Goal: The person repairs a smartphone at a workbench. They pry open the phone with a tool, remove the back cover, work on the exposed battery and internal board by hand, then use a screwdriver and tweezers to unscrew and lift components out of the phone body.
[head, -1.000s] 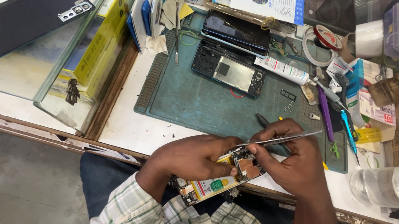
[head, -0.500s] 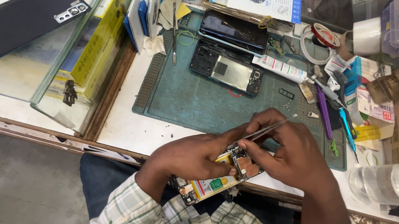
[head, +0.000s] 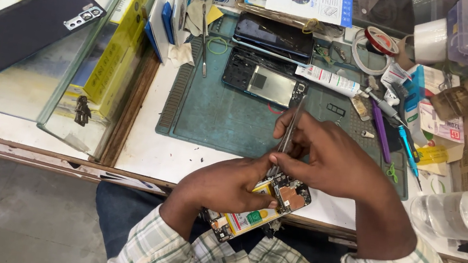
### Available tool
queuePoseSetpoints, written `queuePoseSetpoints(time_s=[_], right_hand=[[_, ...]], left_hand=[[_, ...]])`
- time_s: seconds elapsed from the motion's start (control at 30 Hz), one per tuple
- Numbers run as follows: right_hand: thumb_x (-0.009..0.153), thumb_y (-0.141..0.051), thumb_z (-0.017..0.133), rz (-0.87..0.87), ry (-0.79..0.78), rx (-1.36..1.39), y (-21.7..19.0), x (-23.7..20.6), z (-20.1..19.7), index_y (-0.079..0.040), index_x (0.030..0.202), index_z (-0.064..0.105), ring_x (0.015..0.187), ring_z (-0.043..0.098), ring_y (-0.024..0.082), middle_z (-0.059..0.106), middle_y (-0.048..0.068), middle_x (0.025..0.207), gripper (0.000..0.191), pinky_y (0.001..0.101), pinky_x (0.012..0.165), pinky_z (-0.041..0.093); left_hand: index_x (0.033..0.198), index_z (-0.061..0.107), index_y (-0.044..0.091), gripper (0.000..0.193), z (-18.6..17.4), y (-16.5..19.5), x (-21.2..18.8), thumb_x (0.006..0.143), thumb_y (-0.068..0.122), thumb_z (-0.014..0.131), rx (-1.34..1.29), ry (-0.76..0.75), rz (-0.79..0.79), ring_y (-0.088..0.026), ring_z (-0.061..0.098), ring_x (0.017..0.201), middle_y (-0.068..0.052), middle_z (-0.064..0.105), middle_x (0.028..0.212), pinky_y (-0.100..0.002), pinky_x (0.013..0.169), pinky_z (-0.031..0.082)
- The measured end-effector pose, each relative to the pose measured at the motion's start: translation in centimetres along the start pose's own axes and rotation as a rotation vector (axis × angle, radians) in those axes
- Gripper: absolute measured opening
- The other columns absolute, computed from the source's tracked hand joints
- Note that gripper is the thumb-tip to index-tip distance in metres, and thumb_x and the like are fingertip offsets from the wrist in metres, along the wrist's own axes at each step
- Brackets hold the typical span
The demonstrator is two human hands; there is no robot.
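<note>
An opened phone (head: 260,208) with its back off, showing a yellow battery and circuit board, lies over my lap at the bench's front edge. My left hand (head: 220,187) grips it from the left side. Metal tweezers (head: 288,136) stand nearly upright in my right hand (head: 333,161), their tips down on the phone's board near the top end. Both hands touch each other over the phone.
A teal work mat (head: 217,117) holds a phone frame (head: 262,83) and a dark phone (head: 275,36). Screwdrivers (head: 408,150), a glue tube (head: 326,80) and tape rolls (head: 378,42) crowd the right. A glass case (head: 31,54) with a black phone back stands left. A clear bottle (head: 466,213) lies far right.
My right hand has swung the tweezers from lying nearly flat to the right to standing almost upright, with the tips kept on the phone's board. The left hand has held still.
</note>
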State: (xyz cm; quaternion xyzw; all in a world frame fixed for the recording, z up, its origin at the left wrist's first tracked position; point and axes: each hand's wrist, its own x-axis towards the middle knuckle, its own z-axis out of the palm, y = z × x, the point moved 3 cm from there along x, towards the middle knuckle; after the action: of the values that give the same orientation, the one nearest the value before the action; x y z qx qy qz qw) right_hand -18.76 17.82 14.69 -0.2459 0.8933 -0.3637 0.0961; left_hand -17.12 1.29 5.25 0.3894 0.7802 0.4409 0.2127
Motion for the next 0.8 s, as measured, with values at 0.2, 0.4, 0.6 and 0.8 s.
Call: queuePoseSetpoints(time_s=[0.2,0.4,0.6,0.8], right_hand=[[0.082,-0.022,0.080,0.086,-0.049,0.035,0.5,0.4,0.2,-0.012,0.114,0.057,0.051,0.066,0.011,0.069,0.003,0.059,0.041,0.0281,0.047,0.047],[0.083,-0.020,0.080,0.141,-0.099,0.107,1.4,0.8,0.4,-0.012,0.116,0.058,0.050,0.056,0.008,0.064,0.001,0.057,0.040,0.0265,0.046,0.042],[0.089,-0.013,0.076,0.121,-0.109,0.342,2.2,0.8,0.6,-0.009,0.118,0.055,0.063,0.055,0.005,0.063,0.000,0.067,0.036,0.0240,0.054,0.044],[0.091,-0.010,0.075,0.067,0.010,0.551,2.9,0.3,0.9,-0.008,0.120,0.055,0.077,0.060,0.006,0.062,0.000,0.082,0.035,0.0246,0.063,0.051]], left_hand=[[0.155,0.033,0.003,0.085,0.1,-0.3,0.0,0.088,0.035,0.075,0.003,-0.025,-0.051,-0.037,0.061,0.126,-0.025,0.056,0.143,-0.041,0.103,0.049],[0.152,0.043,0.005,0.076,-0.1,0.1,-0.1,0.088,0.034,0.073,-0.038,-0.051,-0.061,-0.035,0.064,0.122,-0.023,0.062,0.137,-0.042,0.101,0.050],[0.155,0.031,0.000,0.081,-0.6,0.3,-0.1,0.092,0.029,0.072,-0.220,-0.038,-0.011,-0.028,0.064,0.127,-0.023,0.060,0.141,-0.038,0.105,0.050],[0.158,0.035,0.000,0.077,-0.8,0.4,-0.3,0.094,0.026,0.068,-0.413,-0.014,0.000,-0.024,0.060,0.132,-0.018,0.064,0.143,-0.035,0.108,0.046]])
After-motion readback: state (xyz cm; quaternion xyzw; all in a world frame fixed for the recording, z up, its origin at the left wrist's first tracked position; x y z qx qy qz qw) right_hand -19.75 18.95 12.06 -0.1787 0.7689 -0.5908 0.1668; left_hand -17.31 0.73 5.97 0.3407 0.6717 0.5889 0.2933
